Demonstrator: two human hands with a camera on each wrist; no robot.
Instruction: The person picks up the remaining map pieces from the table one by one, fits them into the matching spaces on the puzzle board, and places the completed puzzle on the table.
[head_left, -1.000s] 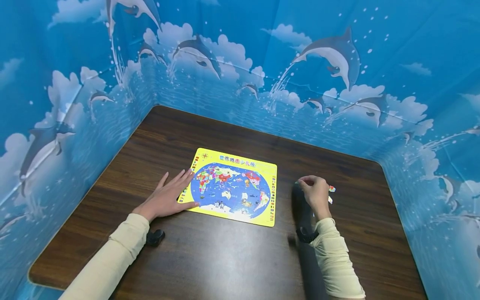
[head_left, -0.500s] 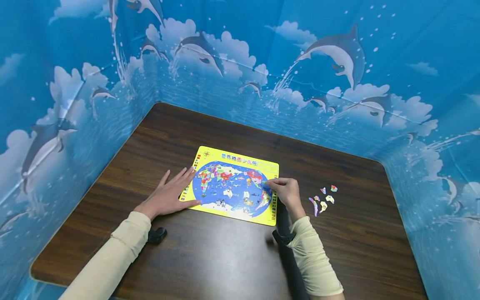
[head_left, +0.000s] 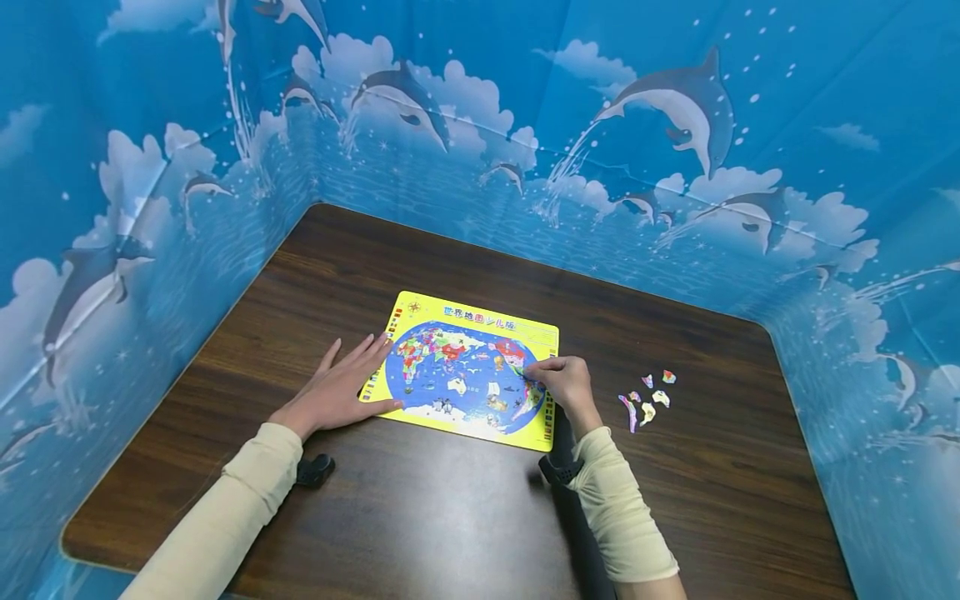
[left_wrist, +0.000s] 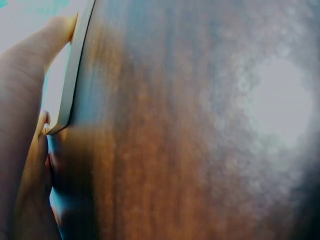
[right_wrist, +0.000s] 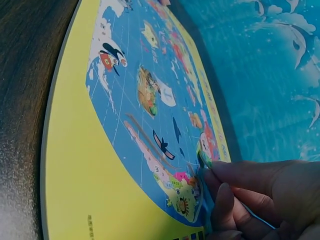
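The yellow-bordered world map puzzle board (head_left: 525, 438) lies on the table, with a blue oval map in its middle. My left hand (head_left: 335, 397) rests with spread fingers on its left edge; in the left wrist view the thumb (left_wrist: 37, 55) lies over the board's rim (left_wrist: 71, 85). At the map's right side, my right hand (head_left: 572, 387) pinches a small puzzle piece (right_wrist: 202, 156) between thumb and forefinger. Greenish in the right wrist view, the piece is mostly hidden by the fingertips and sits right at the map surface, beside the red and pink landmass.
Several loose puzzle pieces (head_left: 648, 412) lie on the dark wooden table (head_left: 720, 450) to the right of the board, a red and green one (head_left: 669, 377) farthest back. A blue dolphin-print curtain (head_left: 480, 133) encloses the table's back and sides.
My right hand has moved left from beside the loose pieces to the map's right side, carrying the small piece, then slightly further left. My left hand has stayed on the board.
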